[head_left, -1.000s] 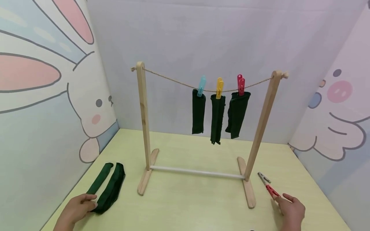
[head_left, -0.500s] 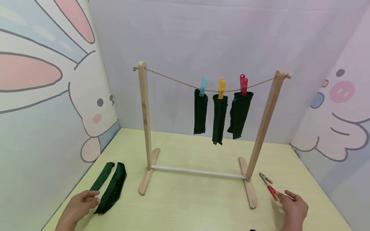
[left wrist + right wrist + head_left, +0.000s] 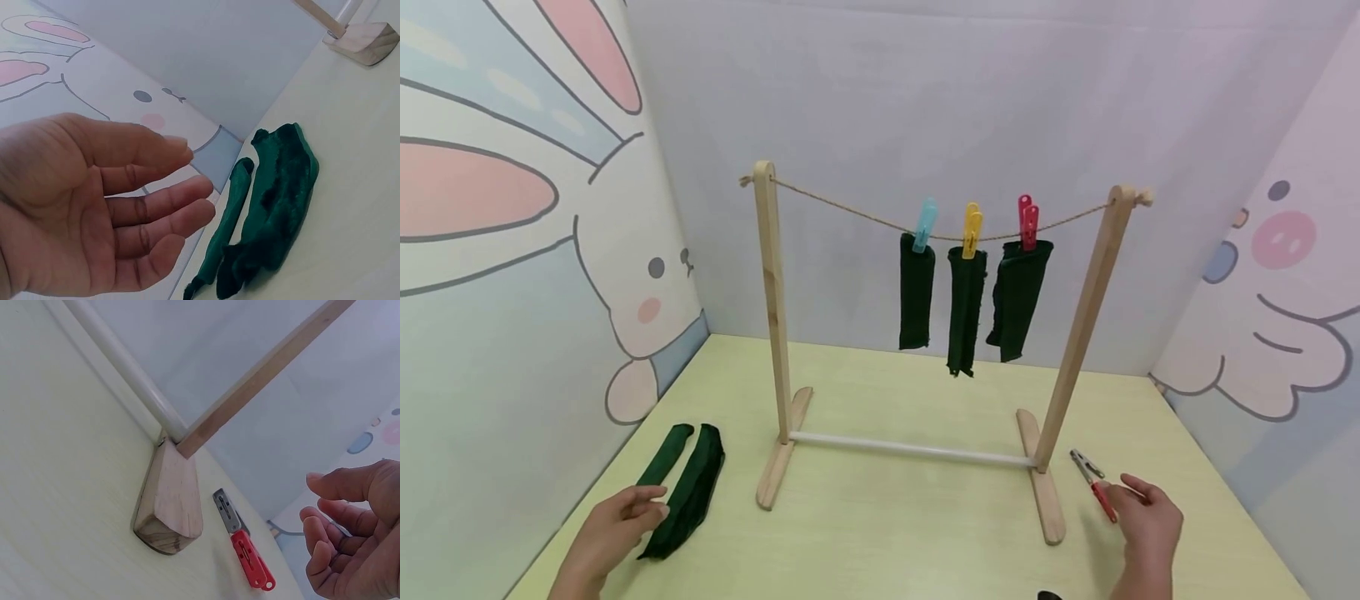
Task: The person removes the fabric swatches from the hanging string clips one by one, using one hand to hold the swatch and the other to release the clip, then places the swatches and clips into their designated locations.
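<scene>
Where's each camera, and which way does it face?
Head: on the head, facing forward and down at the drying rack; left hand and right hand show.
Left wrist: on that wrist, facing green cloths; left hand shows.
Right wrist: on that wrist, facing red clothespin and grey clothespin; right hand shows.
Shared: head and right wrist show both clothespins.

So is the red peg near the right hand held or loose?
Loose: the right wrist view shows the red peg lying on the table, with a gap between it and the right hand.
</scene>
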Demonstrator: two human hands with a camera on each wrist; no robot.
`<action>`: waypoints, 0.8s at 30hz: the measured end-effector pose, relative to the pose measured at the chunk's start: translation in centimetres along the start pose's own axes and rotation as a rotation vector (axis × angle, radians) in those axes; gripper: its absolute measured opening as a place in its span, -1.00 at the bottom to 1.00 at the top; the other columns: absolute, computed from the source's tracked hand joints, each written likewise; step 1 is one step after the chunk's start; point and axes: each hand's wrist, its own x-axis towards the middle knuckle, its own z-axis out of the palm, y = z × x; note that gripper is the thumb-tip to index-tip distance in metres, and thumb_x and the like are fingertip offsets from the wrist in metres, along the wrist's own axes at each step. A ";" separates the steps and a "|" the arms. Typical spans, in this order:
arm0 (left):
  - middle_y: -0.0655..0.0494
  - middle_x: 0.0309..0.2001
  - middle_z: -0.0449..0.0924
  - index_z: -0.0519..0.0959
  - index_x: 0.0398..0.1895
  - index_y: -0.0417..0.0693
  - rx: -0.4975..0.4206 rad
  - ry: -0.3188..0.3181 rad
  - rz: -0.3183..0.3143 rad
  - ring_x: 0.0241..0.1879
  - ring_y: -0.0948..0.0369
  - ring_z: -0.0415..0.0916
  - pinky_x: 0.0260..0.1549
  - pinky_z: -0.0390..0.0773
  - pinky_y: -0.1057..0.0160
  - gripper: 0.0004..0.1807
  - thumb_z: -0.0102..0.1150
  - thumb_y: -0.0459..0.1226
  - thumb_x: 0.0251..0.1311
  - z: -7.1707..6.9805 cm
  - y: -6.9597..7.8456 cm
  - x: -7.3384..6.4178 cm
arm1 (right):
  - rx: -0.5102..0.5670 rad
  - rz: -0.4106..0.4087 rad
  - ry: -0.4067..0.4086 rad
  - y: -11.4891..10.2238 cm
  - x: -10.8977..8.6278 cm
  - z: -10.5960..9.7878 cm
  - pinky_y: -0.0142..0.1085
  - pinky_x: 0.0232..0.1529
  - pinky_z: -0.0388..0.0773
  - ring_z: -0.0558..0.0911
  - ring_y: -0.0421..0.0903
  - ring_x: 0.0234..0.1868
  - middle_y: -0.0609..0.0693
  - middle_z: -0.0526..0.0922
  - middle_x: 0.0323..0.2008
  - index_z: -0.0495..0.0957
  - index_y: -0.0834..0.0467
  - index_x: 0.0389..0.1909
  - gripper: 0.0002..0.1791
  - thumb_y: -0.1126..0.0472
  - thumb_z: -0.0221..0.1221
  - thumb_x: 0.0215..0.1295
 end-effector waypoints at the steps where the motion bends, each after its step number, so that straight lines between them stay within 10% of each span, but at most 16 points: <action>1: -0.04 -0.19 0.56 0.32 0.17 -0.42 0.002 0.003 0.007 -0.17 0.00 0.49 -0.30 0.50 0.07 -0.49 0.09 -0.23 0.27 0.1 0.1 0.0 | 0.000 -0.008 0.001 0.1 0.1 0.1 -0.41 -0.48 0.46 0.55 -0.32 -0.43 -0.25 0.57 -0.44 0.46 0.13 0.07 -0.35 0.04 0.44 -0.08; 7: -0.05 -0.15 0.54 0.33 0.18 -0.40 0.040 0.024 0.048 -0.15 0.02 0.46 -0.25 0.49 0.05 -0.49 0.06 -0.21 0.28 0.9 1.1 0.1 | 0.053 -0.056 -0.056 -5.7 -5.6 -0.6 -0.40 -0.56 0.47 0.51 -0.35 -0.51 -0.25 0.53 -0.50 0.49 0.19 -0.03 -0.53 0.18 0.38 0.02; 11: -0.09 -0.12 0.55 0.37 0.16 -0.37 0.066 0.053 0.129 -0.13 0.01 0.46 -0.20 0.47 0.06 -0.52 0.08 -0.21 0.28 1.9 2.0 0.1 | 0.151 -0.107 -0.031 -4.6 -4.3 0.2 -0.47 -0.58 0.46 0.53 -0.33 -0.49 -0.20 0.54 -0.48 0.54 0.11 -0.11 -0.59 0.07 0.39 0.02; 15: -0.09 -0.13 0.55 0.40 0.13 -0.35 0.067 0.103 0.184 -0.14 0.08 0.48 -0.23 0.47 0.19 -0.55 0.10 -0.23 0.28 2.9 2.7 0.4 | 0.032 -0.202 -0.022 -1.8 -1.2 1.4 -0.47 -0.57 0.47 0.54 -0.25 -0.38 -0.10 0.58 -0.31 0.54 0.06 -0.04 -0.46 -0.16 0.32 0.02; 24: -0.05 -0.08 0.53 0.46 0.11 -0.20 -0.008 0.232 0.255 -0.20 0.38 0.44 -0.27 0.46 0.41 -0.56 0.11 -0.13 0.27 5.5 4.4 1.1 | -0.234 -0.534 -0.261 -9.5 -9.5 -0.2 -0.54 -0.37 0.42 0.49 -0.41 -0.34 0.24 0.59 -0.16 0.46 0.33 0.03 -0.57 0.11 0.18 0.28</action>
